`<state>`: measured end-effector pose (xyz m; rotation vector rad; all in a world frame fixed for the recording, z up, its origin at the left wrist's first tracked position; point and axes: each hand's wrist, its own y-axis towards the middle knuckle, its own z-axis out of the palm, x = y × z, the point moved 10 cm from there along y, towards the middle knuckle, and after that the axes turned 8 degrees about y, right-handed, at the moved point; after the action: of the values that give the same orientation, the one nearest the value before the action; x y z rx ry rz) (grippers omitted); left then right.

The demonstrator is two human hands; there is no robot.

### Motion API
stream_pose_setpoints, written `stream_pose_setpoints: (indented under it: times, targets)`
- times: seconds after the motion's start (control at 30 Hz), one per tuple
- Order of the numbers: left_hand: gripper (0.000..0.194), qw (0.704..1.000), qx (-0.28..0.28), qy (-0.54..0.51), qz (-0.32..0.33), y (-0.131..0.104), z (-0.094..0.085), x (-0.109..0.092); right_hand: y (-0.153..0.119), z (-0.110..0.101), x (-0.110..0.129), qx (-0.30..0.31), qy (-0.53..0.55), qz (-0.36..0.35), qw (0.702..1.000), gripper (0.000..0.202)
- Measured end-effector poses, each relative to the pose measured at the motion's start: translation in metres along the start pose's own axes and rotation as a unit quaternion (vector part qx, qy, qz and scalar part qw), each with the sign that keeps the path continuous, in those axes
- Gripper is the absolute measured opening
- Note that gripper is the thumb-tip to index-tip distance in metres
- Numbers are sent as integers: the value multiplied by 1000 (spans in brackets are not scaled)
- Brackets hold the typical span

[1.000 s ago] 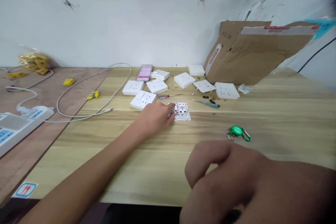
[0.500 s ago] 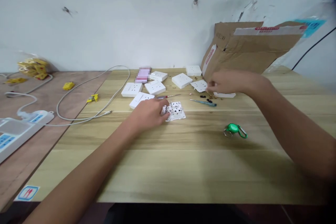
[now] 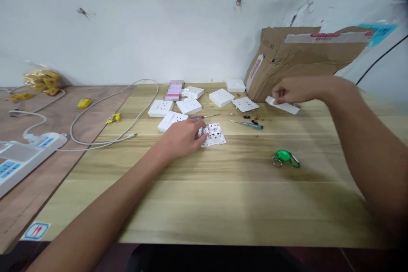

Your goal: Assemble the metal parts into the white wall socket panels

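My left hand (image 3: 186, 138) is closed on the left edge of an opened white socket part (image 3: 215, 134), which lies on the wooden table with its inner slots showing. At the right, my right hand (image 3: 285, 91) pinches a flat white plate (image 3: 287, 106) in front of the cardboard box. Between the hands lie a white perforated plate (image 3: 245, 104), a blue screwdriver (image 3: 247, 124), small black pieces (image 3: 254, 122) and several tiny brass pieces (image 3: 256, 116). A red-handled screwdriver (image 3: 205, 116) rests just behind the socket part.
Several white sockets (image 3: 221, 97) stand toward the wall. A cardboard box (image 3: 306, 59) is at the back right, a green key reel (image 3: 283, 156) nearer. Leftward are a white cable (image 3: 72, 131), a power strip (image 3: 32, 157), yellow pieces (image 3: 84, 103) and a bag of them (image 3: 41, 80).
My right hand has moved right, away from the perforated plate and brass pieces, and now has the flat white plate lifted and tilted. My left hand has stayed on the socket part.
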<state>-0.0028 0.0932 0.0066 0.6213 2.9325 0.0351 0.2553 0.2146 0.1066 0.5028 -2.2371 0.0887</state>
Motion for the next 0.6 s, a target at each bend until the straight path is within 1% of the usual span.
stream_pose_setpoints:
  times: [0.1, 0.17, 0.23, 0.27, 0.3, 0.37, 0.4, 0.47, 0.5, 0.53, 0.6]
  targets:
    - [35, 999, -34, -6, 14, 0, -6, -1, -11, -1, 8, -2, 62, -5, 998, 42]
    - [38, 997, -73, -18, 20, -1, -14, -2, -13, -3, 9, 4, 104, -6, 995, 41]
    - [42, 992, -116, -39, 31, -3, -24, -7, -7, 5, 9, 40, 156, -10, 987, 36]
    - [46, 989, -135, -52, 38, -5, -29, -10, -1, 13, 8, 66, 189, -15, 980, 32]
    - [52, 986, -151, -64, 45, -6, -32, -13, 4, 29, 7, 112, 229, -14, 967, 25]
    - [69, 979, -179, -76, 54, -9, -39, -16, 17, 53, 3, 109, 335, -19, 936, 28]
    - [79, 976, -194, -77, 56, -10, -42, -16, 21, 70, 2, 117, 371, -20, 921, 31]
    - [91, 972, -218, -72, 59, -11, -45, -12, 22, 113, 1, 164, 400, -18, 902, 31]
    - [92, 970, -225, -71, 65, -10, -46, -10, 20, 131, 1, 184, 413, -16, 892, 31]
    - [91, 968, -228, -72, 71, -10, -46, -8, 18, 143, 1, 185, 431, -16, 883, 31]
    - [86, 967, -226, -79, 84, -8, -44, -3, 14, 158, -2, 173, 464, -8, 868, 32]
